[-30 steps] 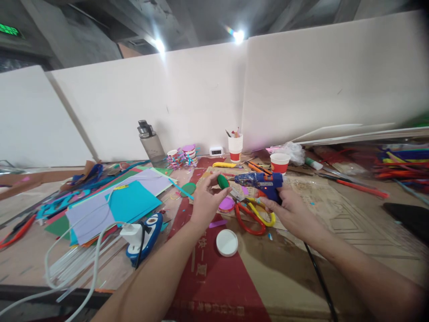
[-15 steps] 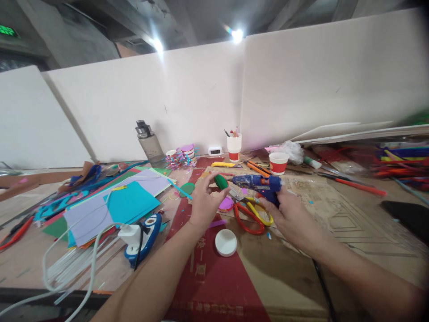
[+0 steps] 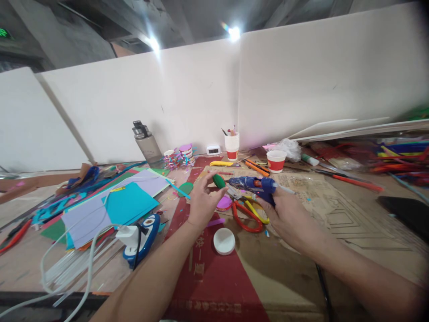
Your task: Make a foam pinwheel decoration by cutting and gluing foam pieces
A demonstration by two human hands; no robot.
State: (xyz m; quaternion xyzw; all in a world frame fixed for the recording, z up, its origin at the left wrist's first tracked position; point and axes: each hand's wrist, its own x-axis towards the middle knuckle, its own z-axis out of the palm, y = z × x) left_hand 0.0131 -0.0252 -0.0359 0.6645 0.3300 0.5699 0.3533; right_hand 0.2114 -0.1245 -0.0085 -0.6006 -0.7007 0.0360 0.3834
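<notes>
Here, left hand (image 3: 203, 200) pinches one green disc (image 3: 219, 181); right hand (image 3: 284, 209) grips one glue gun (image 3: 248, 182).

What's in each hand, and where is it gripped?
Right hand: blue glue gun, by its handle. Left hand: green disc, apparently by its rim.

The person's left hand (image 3: 205, 201) and right hand (image 3: 286, 214) are both bare and slim-fingered. The left forearm (image 3: 157, 268) and right forearm (image 3: 355, 268) are bare as far as the view shows, smooth in outline, narrow at the wrist and broadening towards the elbow; the right one blurs near the edge.
</notes>
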